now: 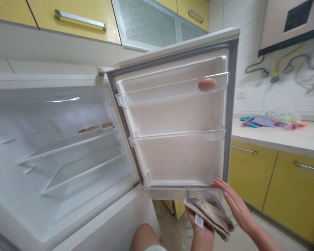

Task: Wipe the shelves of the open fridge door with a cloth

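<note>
The left hand point(192, 217) grasps a brown cloth point(210, 213); the right hand point(231, 199), fingers extended, is at the fridge door's point(178, 162) lower corner.

Resting in the clear plastic top door shelf point(157, 94): one brown oval egg point(207, 84). Heaped on the white counter point(267, 134): crumpled multicoloured material point(263, 121).

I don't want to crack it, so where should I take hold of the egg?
Perhaps grip the egg lightly by its two ends, coming from above: it lies on its side, lengthwise along the clear top shelf, whose front screens it.
</note>
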The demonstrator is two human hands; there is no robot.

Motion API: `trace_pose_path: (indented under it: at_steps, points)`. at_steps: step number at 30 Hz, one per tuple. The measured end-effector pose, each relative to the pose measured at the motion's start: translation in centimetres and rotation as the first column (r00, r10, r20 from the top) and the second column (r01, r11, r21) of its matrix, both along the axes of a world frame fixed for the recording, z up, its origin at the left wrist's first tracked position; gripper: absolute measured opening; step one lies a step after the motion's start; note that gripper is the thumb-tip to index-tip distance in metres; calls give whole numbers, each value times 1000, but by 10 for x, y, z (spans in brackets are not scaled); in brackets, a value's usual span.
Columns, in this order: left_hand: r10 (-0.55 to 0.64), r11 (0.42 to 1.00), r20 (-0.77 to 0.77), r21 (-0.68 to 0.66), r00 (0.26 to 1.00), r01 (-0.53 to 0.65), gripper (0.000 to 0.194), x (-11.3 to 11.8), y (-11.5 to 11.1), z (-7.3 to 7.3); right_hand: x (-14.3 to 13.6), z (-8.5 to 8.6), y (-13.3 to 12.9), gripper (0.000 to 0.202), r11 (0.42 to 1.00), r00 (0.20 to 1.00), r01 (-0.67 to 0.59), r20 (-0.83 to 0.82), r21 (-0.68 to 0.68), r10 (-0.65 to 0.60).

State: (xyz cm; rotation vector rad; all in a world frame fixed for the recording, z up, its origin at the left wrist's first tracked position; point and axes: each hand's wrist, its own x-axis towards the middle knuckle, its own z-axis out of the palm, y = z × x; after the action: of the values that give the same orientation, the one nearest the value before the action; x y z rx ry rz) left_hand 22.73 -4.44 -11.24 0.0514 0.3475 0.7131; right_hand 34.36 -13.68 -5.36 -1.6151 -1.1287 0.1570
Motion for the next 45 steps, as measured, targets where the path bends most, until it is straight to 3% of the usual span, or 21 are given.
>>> trace_pose_path:
  at_steps: [6,11,17,23,25,27,30,34,36,40,45]
  points:
    - [-70,996,41,63,997,68,61,48,-38,4,17,22,-5,59,991,987,-98,-139,-95,84]
    - [-145,988,131,72,981,137,57,51,-43,7,19,16,-2,61,993,978,-102,-188,-67,88]
    - [-75,996,31,54,997,73,53,18,-14,7,13,9,4,53,1000,997,6,-82,-27,-8]
    - [221,972,-121,111,968,-208,41,-57,44,9,8,2,7,50,998,997,69,-35,9,-69]
    - [337,933,-222,207,915,-293,42,-86,65,19,6,-1,8,50,996,996,82,-20,22,-81]
    - [452,883,-361,311,816,-352,42,-111,85,33,4,-4,8,48,996,996,88,-9,32,-88]
    - [531,840,-424,378,734,-389,37,-142,108,48,2,-7,8,47,994,995,99,2,38,-99]
    - [587,805,-460,422,666,-417,30,-168,126,54,1,-11,8,46,995,995,94,22,32,-95]
    - [629,769,-498,515,597,-379,25,-176,132,55,0,-13,8,46,994,993,108,39,32,-109]
    - [762,616,-510,762,399,-202,21,-183,142,64,-2,-17,12,47,987,984,155,77,48,-158]
    - [831,535,-461,816,311,-218,18,-167,141,61,-4,-19,13,47,983,980,173,84,60,-178]
